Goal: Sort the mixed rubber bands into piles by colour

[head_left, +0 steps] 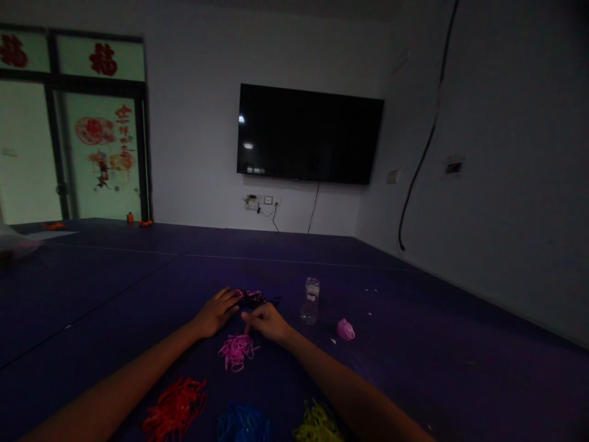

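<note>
My left hand (217,313) lies with its fingers stretched out on the purple surface, its fingertips at the edge of a dark pile of strands (252,299) mixed with pink ones. Just right of it, my right hand (270,323) is closed, thumb against curled fingers. Whatever sits in that pinch is too small and dim to make out. Below both hands is a loose heap of pink rubber bands (237,352). Nearer to me are a red heap of bands (175,407), a blue heap (243,423) and a yellow heap (317,422).
A clear plastic bottle (310,302) stands upright right of my right hand, with a crumpled pink item (345,329) beside it. Small white scraps are scattered nearby. Small orange objects (145,223) rest at the far edge. A clear plastic bag (16,240) is at far left.
</note>
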`<action>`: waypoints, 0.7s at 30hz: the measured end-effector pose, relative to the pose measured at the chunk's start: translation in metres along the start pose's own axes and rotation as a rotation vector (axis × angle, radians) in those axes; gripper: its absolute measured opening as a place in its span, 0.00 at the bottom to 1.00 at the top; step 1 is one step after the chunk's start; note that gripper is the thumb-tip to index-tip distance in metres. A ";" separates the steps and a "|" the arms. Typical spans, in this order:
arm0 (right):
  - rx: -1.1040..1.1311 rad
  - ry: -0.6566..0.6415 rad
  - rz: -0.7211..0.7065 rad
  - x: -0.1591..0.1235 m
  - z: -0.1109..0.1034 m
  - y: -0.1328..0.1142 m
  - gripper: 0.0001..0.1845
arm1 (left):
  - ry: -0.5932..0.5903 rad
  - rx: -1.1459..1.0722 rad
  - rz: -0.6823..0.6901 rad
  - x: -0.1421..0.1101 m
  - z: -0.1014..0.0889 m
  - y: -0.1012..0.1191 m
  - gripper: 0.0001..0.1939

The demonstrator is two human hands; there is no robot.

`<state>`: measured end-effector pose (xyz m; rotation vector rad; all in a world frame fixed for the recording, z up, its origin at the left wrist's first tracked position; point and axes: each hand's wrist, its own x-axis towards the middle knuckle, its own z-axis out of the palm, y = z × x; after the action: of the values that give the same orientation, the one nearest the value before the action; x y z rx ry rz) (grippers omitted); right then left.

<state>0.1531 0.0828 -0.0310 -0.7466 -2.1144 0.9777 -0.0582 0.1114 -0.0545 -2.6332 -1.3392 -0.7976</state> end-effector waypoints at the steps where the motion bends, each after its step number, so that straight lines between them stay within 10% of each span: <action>1: -0.004 0.000 0.006 0.000 0.000 0.000 0.34 | -0.005 -0.004 -0.002 0.000 0.000 0.000 0.21; 13: -0.025 0.210 0.135 0.007 0.003 0.015 0.17 | -0.057 0.011 -0.028 0.003 -0.002 0.005 0.23; 21: -0.610 0.372 0.112 -0.002 -0.010 0.005 0.08 | -0.018 -0.011 -0.019 0.003 -0.007 0.014 0.19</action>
<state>0.1634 0.0882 -0.0308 -1.2444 -2.0476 0.1948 -0.0485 0.1030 -0.0443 -2.6462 -1.3708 -0.7875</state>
